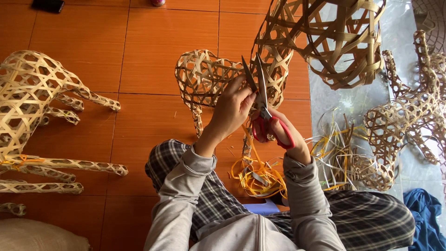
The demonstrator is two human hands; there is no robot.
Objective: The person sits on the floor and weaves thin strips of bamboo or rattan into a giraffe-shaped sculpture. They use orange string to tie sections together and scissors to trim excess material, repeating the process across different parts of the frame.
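The left hand (pixel 231 108) pinches the woven figure (pixel 209 79); the right hand (pixel 283 135) grips open scissors (pixel 261 104), trimming unfinished; offcuts (pixel 258 176) lie below.

Woven frame (pixel 32 116) far L, strip pile (pixel 258 176) – btwn knees

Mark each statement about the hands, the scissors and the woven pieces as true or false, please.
1. The right hand holds scissors with red handles. True.
2. The scissor blades point down at the floor. False: they point up, toward the woven frame.
3. The left hand touches the woven frame. True.
4. The floor tiles are blue. False: they are orange.
5. Yellow strips lie below the hands. True.
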